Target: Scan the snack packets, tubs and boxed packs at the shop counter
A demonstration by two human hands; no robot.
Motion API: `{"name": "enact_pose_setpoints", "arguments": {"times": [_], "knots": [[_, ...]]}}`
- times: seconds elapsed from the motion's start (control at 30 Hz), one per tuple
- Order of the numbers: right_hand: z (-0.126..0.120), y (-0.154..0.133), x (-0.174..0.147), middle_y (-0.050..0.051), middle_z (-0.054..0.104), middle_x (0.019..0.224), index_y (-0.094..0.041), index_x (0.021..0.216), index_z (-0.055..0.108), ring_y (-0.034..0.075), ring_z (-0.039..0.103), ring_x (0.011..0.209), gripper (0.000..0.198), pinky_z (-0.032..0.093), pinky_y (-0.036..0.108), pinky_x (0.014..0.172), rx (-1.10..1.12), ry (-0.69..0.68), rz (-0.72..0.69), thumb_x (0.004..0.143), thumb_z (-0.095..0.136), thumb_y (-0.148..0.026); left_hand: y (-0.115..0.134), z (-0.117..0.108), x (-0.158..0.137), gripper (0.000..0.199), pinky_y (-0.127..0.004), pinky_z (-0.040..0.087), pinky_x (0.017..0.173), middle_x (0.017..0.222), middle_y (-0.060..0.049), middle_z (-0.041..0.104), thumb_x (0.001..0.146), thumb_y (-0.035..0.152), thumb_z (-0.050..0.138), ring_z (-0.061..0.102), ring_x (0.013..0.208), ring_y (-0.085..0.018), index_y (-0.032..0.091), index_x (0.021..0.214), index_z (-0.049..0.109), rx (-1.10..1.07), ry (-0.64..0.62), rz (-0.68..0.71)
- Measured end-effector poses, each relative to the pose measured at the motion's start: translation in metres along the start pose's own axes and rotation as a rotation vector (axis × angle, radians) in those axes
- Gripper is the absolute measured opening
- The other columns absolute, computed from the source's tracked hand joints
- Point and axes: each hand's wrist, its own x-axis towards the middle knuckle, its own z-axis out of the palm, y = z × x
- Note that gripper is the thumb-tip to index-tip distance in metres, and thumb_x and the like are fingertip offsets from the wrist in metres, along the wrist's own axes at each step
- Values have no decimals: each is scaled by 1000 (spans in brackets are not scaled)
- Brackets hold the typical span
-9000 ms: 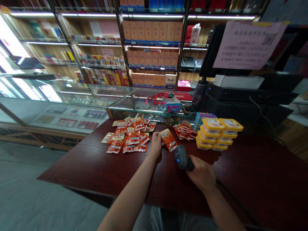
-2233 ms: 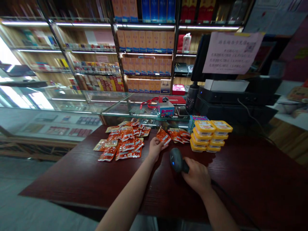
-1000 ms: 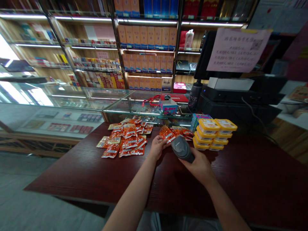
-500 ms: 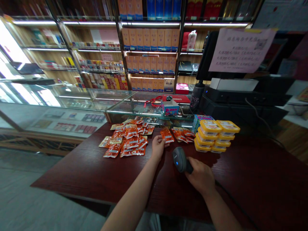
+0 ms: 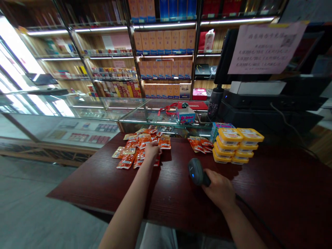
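Observation:
My left hand (image 5: 153, 151) is over the right side of a heap of orange snack packets (image 5: 126, 161). Its fingers are closed at the edge of one orange snack packet (image 5: 165, 142), partly hidden behind them. My right hand (image 5: 220, 189) grips a dark barcode scanner (image 5: 196, 172) by its handle, above the brown table. The scanner's head points left and a small blue light shows on it. A smaller group of orange packets (image 5: 199, 144) lies right of the heap, beside stacked yellow-lidded tubs (image 5: 228, 136).
Behind the table stands a glass display counter (image 5: 135, 110) with a pink and blue box (image 5: 185, 115) on it. A black monitor with a paper sign (image 5: 264, 50) rises at the right. The scanner's cable (image 5: 255, 214) runs along the table's right side.
My left hand has moved left, from between the two packet groups to the larger heap. The packet it held there is gone from that spot. My right hand keeps the scanner nearly still.

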Motion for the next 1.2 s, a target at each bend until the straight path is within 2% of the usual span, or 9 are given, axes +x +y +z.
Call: {"name": "enact_pose_setpoints", "arguments": {"times": [0.17, 0.33, 0.47, 0.57, 0.63, 0.83, 0.93, 1.07, 1.2], "knots": [[-1, 0, 0, 4, 70, 98, -22, 104, 61, 20, 63, 87, 29, 41, 28, 73, -3, -12, -3, 76, 55, -23, 2, -16, -5, 15, -22, 38, 41, 38, 0, 51, 63, 8, 57, 47, 33, -12, 17, 53, 51, 263, -78, 0], [-3, -2, 0, 3, 70, 98, -22, 104, 62, 19, 64, 85, 28, 41, 27, 72, -8, 8, -6, 76, 55, -22, 7, -17, 2, 16, -30, 47, 57, 45, -7, 57, 61, 5, 58, 63, 55, -24, 17, 51, 53, 521, 10, 88], [-4, -3, 0, 3, 70, 97, -21, 103, 62, 18, 65, 84, 28, 41, 27, 72, -3, 26, -18, 76, 57, -22, 11, -13, 10, 9, -35, 49, 70, 71, -18, 67, 63, 6, 58, 66, 84, -33, 13, 67, 61, 771, 41, 157], [-3, -3, 0, 3, 70, 98, -21, 102, 62, 19, 65, 85, 27, 41, 28, 73, 8, 35, -22, 76, 58, -22, 14, -10, 10, 19, -36, 49, 73, 94, -23, 68, 70, 10, 55, 64, 95, -34, 9, 88, 63, 928, 5, 122], [-3, -2, -1, 3, 70, 97, -22, 102, 62, 19, 65, 84, 26, 41, 28, 72, 15, 37, -21, 76, 57, -23, 17, -8, 7, 26, -34, 50, 75, 103, -23, 66, 74, 12, 53, 63, 99, -32, 9, 99, 60, 983, 32, 131], [0, 0, -1, 4, 70, 95, -22, 102, 62, 20, 64, 82, 26, 41, 28, 71, -8, 39, -20, 76, 57, -24, 28, -6, -4, 32, -36, 50, 75, 99, -21, 67, 84, 14, 44, 66, 92, -29, 9, 115, 50, 1139, 179, 188], [1, 1, -1, 4, 70, 94, -22, 102, 62, 19, 64, 82, 27, 41, 27, 71, -2, 41, -19, 76, 56, -23, 30, -6, -6, 33, -38, 50, 72, 95, -19, 66, 87, 20, 42, 66, 89, -30, 10, 119, 47, 1256, 198, 260], [1, 1, 0, 4, 70, 96, -22, 102, 62, 20, 64, 85, 28, 41, 27, 73, 9, 31, -14, 74, 57, -22, 24, -5, -10, 28, -36, 48, 73, 107, -17, 60, 89, 23, 38, 63, 92, -29, 14, 107, 58, 1334, 220, 443], [0, 1, 0, 4, 70, 98, -21, 103, 62, 20, 64, 84, 30, 42, 27, 72, 6, 24, -19, 73, 58, -22, 10, 2, -18, 33, -36, 44, 81, 101, -14, 60, 91, 30, 37, 56, 100, -27, 15, 90, 67, 1336, -56, 766]]}}
